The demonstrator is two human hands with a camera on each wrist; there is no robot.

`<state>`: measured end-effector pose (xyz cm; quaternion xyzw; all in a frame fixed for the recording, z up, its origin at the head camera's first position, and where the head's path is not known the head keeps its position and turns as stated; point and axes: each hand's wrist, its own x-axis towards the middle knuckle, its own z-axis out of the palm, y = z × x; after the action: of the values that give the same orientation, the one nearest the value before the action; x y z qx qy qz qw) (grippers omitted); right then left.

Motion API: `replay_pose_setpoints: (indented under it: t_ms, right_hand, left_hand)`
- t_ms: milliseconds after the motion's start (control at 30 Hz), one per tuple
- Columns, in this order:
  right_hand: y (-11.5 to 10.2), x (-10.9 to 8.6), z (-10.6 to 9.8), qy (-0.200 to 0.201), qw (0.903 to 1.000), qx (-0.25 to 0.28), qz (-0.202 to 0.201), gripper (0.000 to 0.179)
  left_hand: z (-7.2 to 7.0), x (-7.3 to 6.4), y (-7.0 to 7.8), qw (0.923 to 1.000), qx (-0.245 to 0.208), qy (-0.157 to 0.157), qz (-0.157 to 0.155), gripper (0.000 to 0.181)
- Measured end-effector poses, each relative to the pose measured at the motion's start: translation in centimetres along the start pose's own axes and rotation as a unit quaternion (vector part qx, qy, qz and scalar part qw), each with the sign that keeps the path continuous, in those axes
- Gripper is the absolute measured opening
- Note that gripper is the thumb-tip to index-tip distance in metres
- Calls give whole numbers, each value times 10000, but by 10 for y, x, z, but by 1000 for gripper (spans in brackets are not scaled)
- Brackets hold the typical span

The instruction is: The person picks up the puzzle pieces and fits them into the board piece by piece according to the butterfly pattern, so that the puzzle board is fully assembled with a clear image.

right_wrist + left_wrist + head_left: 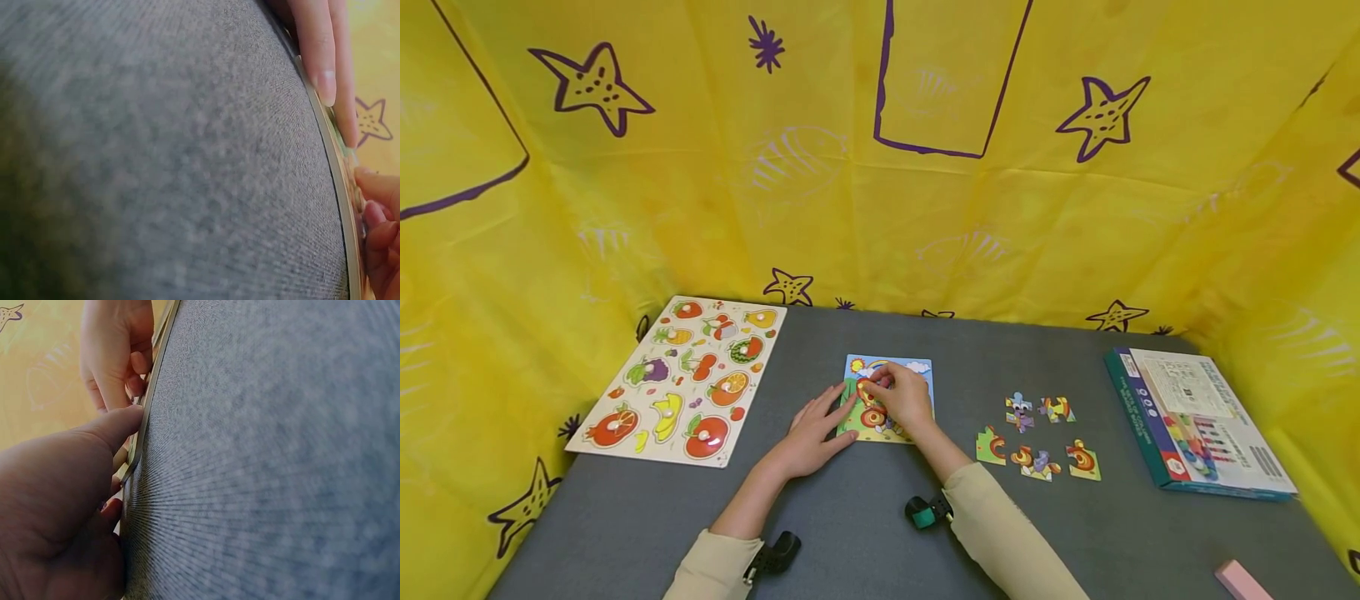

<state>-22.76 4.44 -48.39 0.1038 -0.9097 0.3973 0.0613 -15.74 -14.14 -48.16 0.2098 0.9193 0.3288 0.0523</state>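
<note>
A small jigsaw board (883, 435) with a sun, rainbow and cartoon animal picture lies flat on the grey table. My left hand (811, 435) rests along its left side, fingers stretched out, with the thumb at the near edge; the left wrist view also has that thumb (119, 425) on the board's rim. Over the board's middle, my right hand (904, 398) has its thumb and fingers curled together and pinches a puzzle piece (865, 390) at the picture's surface. The fingers partly cover this piece. Several loose puzzle pieces (1036, 463) lie to the right of the board.
A large fruit peg puzzle board (741, 433) lies on the left. A flat boxed set (1240, 450) sits at the right, and a pink block (1240, 579) is near the front right corner. Yellow printed cloth (880, 217) hangs behind and around the table (850, 533).
</note>
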Motion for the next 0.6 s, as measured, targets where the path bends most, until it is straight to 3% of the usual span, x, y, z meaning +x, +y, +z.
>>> replay_pose_setpoints:
  t_ms: [167, 433, 600]
  right_hand:
    - [1, 0, -2, -169, 9996, -147, -146, 15]
    - [11, -1, -11, -917, 9950, 154, -366, 29]
    - [13, 0, -13, -1058, 9925, 64, -606, 32]
  left_hand:
    - [0, 0, 2, 10000, -20, -1, -14, 59]
    - [-1, 1, 7, 9997, 158, -24, -160, 60]
    - [-2, 4, 8, 9998, 199, -6, 28, 59]
